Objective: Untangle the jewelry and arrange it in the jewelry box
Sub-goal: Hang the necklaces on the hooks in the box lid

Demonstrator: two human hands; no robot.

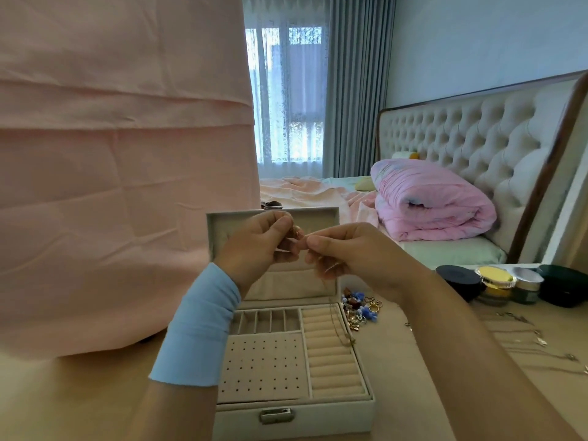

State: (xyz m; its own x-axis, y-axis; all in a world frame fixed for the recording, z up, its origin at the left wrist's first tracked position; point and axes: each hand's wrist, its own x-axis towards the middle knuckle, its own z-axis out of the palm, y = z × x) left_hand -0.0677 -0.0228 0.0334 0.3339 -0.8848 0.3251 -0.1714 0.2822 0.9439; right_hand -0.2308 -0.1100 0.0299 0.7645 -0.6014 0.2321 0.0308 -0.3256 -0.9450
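Left hand [254,246] and right hand [359,253] pinch a thin chain [346,336] above the open jewelry box [318,412].

Bare table [413,393] is left to the right of the open jewelry box [318,409], bounded by a heap of trinkets [359,308], scattered chains [525,342] and jars [496,284]; the left is blocked by hanging pink cloth [111,186].

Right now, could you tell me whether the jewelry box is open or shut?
Open: the jewelry box has its lid upright, inner compartments showing.
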